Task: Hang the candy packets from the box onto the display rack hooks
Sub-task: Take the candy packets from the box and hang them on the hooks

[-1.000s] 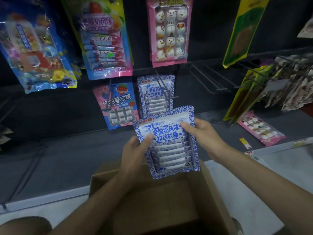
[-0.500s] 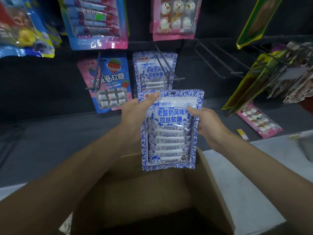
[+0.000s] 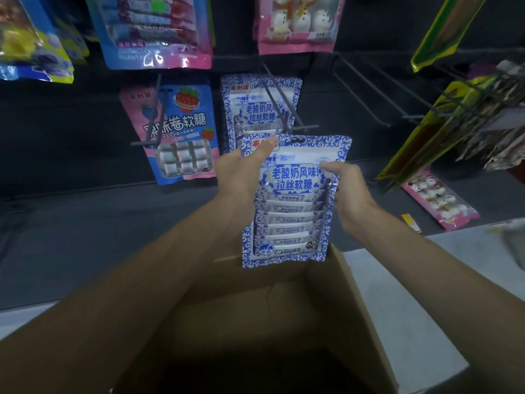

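Place: a shop's confectionery display is shown.
Rack: a dark backing panel (image 3: 71,123) is fitted with wire hooks (image 3: 279,96).
Goods: printed candy packets (image 3: 181,132) are hung in rows.
Stock: an open cardboard box (image 3: 346,308) is set before the rack.

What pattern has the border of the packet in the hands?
Blue swirls on white, around the packet; head view.

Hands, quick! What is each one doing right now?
Left hand: holding the blue-and-white candy packet, thumb on its top left corner.
Right hand: holding the same packet by its right edge.
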Tool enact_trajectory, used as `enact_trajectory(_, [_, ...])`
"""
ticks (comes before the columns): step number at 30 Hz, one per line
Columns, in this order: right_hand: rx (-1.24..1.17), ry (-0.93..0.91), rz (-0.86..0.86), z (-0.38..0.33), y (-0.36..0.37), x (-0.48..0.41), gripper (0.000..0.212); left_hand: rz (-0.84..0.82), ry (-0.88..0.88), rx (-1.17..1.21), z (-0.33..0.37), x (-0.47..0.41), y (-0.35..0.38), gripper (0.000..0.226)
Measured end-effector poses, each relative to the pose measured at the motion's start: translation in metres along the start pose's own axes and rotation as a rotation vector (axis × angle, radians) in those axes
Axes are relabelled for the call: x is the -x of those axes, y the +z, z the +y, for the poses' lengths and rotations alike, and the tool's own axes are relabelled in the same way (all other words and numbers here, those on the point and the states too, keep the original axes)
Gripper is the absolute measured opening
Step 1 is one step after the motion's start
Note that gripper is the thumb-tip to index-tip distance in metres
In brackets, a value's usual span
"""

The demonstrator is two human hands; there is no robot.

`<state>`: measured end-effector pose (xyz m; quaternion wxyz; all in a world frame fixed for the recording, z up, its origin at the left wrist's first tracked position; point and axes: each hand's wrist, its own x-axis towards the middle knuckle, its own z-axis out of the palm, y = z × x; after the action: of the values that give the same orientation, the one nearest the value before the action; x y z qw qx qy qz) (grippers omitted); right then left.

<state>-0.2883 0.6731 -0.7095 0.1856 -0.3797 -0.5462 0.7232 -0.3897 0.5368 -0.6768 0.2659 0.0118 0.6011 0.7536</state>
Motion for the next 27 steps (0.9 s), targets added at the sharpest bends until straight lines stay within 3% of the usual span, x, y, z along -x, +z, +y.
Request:
enact_trajectory(7, [0.001, -0.015, 0.001, 0.000, 0.006, -0.002, 0.035, 0.025, 0.072, 0.048, -0.003, -0.004, -0.001, 0.102])
enact_trajectory(11, [-0.014, 0.007, -0.009, 0.000, 0.007, 0.001, 0.025, 0.018, 0.086, 0.031, -0.005, -0.014, -0.004, 0.139])
enact_trajectory(15, [0.033, 0.002, 0.018, 0.002, 0.007, -0.002, 0.027, 0.009, 0.073, 0.001, -0.006, -0.008, -0.001, 0.101])
enact_trajectory(20, [0.052, 0.010, 0.046, 0.005, 0.007, -0.006, 0.027, -0.005, 0.090, -0.049, -0.005, -0.012, -0.006, 0.104])
enact_trajectory(22, [0.036, 0.026, 0.044, 0.007, 0.008, -0.006, 0.026, -0.029, 0.118, -0.129, -0.009, -0.009, -0.013, 0.115])
enact_trajectory(24, [0.029, 0.035, 0.045, 0.007, 0.009, -0.007, 0.025, -0.068, 0.065, -0.269, -0.019, -0.003, -0.027, 0.111])
enact_trajectory(27, [0.096, 0.012, 0.097, 0.007, 0.009, -0.009, 0.028, -0.148, -0.057, -0.426, -0.041, 0.004, -0.051, 0.062])
